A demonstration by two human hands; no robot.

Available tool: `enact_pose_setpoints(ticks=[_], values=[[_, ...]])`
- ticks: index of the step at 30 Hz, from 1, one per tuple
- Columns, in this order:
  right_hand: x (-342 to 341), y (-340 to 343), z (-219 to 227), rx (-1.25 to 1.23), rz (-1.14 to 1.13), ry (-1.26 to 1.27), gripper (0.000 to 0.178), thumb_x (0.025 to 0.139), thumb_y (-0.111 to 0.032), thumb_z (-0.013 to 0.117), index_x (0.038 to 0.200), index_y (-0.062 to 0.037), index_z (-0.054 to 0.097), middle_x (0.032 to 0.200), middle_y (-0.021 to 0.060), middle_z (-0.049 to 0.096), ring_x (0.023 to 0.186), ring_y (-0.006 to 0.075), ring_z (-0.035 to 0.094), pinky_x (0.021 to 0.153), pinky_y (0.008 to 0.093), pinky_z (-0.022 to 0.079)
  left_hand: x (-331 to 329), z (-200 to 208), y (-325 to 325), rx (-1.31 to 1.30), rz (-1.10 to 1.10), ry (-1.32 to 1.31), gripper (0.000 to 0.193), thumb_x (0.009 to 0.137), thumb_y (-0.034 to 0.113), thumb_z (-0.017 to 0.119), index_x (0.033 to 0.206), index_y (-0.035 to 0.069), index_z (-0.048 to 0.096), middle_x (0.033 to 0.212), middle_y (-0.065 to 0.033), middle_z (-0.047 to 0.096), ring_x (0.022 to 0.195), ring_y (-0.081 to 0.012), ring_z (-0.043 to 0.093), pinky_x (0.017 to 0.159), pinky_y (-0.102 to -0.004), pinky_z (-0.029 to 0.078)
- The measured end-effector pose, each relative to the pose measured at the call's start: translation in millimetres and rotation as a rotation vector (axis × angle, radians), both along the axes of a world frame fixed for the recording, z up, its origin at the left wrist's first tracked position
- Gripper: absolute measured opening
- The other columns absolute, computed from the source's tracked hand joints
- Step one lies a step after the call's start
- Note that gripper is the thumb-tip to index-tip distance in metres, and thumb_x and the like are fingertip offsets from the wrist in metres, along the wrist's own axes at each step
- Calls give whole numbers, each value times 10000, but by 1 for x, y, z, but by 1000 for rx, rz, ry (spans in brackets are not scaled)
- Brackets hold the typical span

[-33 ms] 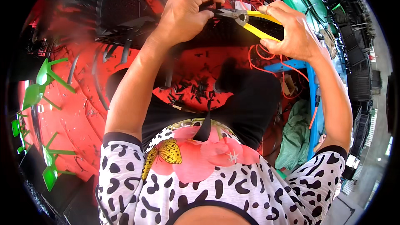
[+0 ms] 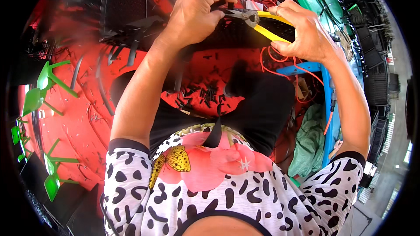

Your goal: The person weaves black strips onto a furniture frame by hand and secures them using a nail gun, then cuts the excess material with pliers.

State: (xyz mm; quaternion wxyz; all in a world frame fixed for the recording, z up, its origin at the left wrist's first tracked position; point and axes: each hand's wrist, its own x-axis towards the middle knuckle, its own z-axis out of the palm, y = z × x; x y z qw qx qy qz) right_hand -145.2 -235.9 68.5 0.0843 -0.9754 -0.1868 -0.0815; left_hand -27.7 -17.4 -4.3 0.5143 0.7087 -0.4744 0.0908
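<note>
Between the fingers of my left hand point(image 2: 192, 17), closed in a pinch, is a small black piece point(image 2: 217, 6), partly hidden by the fingers. My right hand point(image 2: 310, 32) is wrapped round the yellow handles of a pair of pliers point(image 2: 251, 19), which spread apart towards the palm. The metal jaws point left and meet the black piece at my left fingertips. How far the jaws have closed on it is too dark to tell. Behind and below the hands lies a dark woven panel point(image 2: 249, 37).
Short black offcuts point(image 2: 201, 96) litter the red floor point(image 2: 65, 126) between my legs. Green chairs point(image 2: 39, 89) stand at the left. On the right are a blue frame point(image 2: 302, 68), red cord point(image 2: 273, 67) and a green sack point(image 2: 308, 142). Dark woven panels point(image 2: 124, 8) fill the upper left.
My right hand and the pliers have shifted very slightly to the left. My left hand stays in place.
</note>
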Motion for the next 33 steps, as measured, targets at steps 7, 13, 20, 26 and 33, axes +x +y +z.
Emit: enact_pose_setpoints(ticks=[7, 13, 20, 26, 33], values=[[-5, -7, 6, 23, 53, 15, 532, 635, -165, 752, 1111, 5, 589, 963, 129, 578, 886, 297, 588, 801, 352, 478, -3, -1, 3, -8, 33, -9, 273, 680, -35, 602, 933, 65, 629, 812, -80, 612, 757, -251, 611, 680, -328, 478], [6, -11, -8, 33, -11, 61, 545, 596, -122, 731, 1092, 43, 575, 986, 140, 571, 907, 300, 585, 832, 333, 462, -4, 1, 4, 31, 40, 3, 275, 682, -43, 601, 930, 72, 631, 822, -73, 617, 774, -236, 612, 696, -309, 479], [15, 1, 2, -66, 175, 36, 519, 612, -110, 697, 1090, 40, 562, 873, 144, 528, 793, 321, 535, 701, 376, 446, -9, 2, 6, 42, -31, 63, 286, 673, -64, 607, 934, 51, 628, 845, -54, 629, 766, -223, 603, 717, -301, 476], [-18, -34, -16, 186, -88, -50, 485, 677, -118, 713, 1129, -13, 570, 973, 108, 592, 845, 220, 586, 778, 311, 465, -16, 7, 9, 16, 15, 40, 282, 726, 4, 604, 1006, 42, 620, 916, -97, 643, 828, -231, 616, 741, -325, 486], [-268, -258, -73, -240, -1358, 130, 756, 779, -582, 571, 1274, -14, 507, 1262, 220, 525, 1187, 358, 483, 996, 431, 359, -14, 0, 5, -136, -59, 444, 293, 868, 102, 613, 1143, 10, 573, 1030, -42, 605, 934, -137, 558, 816, -273, 443]])
